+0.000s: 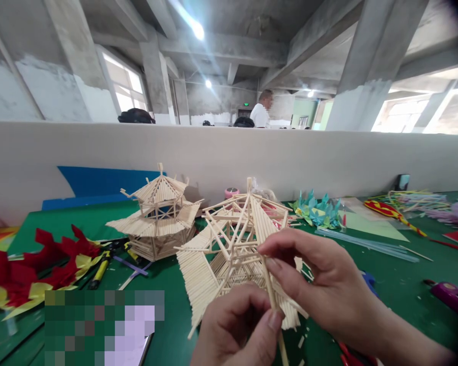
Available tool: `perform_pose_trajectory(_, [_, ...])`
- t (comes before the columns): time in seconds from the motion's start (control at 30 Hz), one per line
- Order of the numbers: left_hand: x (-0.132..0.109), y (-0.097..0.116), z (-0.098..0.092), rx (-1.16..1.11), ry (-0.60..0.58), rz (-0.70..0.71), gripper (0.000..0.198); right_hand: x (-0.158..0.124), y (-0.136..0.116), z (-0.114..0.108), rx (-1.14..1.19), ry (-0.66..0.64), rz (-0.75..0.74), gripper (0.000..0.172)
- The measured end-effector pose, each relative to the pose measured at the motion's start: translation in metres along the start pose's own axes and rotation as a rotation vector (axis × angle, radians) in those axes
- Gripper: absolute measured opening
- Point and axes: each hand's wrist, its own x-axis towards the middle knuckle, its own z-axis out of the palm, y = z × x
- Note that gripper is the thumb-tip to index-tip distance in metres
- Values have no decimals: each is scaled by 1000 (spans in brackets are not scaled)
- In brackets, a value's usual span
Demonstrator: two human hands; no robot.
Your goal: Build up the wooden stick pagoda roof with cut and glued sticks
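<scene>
My left hand (236, 328) is closed on a thin wooden stick (272, 295), thumb pressed against it near the bottom. Just above, my right hand (313, 279) pinches the same stick, fingertips touching the roof of a half-built stick pavilion (229, 244). This pavilion stands on the green table (168, 284) straight in front of me, with open rafters and one slatted roof side. A finished two-tier stick pavilion (158, 218) stands behind it to the left.
Red and yellow paper flowers (34, 269) lie at the left, with yellow-handled pliers (107, 259) beside them. Teal paper flowers (318, 211), loose sticks (366, 244) and coloured straws (412, 203) lie at the right. A grey partition (290, 157) backs the table; a person stands beyond it.
</scene>
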Motion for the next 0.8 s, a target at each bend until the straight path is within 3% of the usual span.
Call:
perform_pose_trajectory(0.17, [8,6,2,-144,89,16,21,18,3,-2,129,-166,74,12])
perform_pose_trajectory(0.23, [10,9,3,-196,109,-21,19,28,6,-4,181,-177,99,7])
perform_pose_trajectory(0.47, [14,14,4,-274,134,-161,20,59,24,-16,242,-231,92,18])
perform_pose_trajectory(0.8, [17,7,1,-317,127,-190,21,69,27,-27,232,-314,61,24])
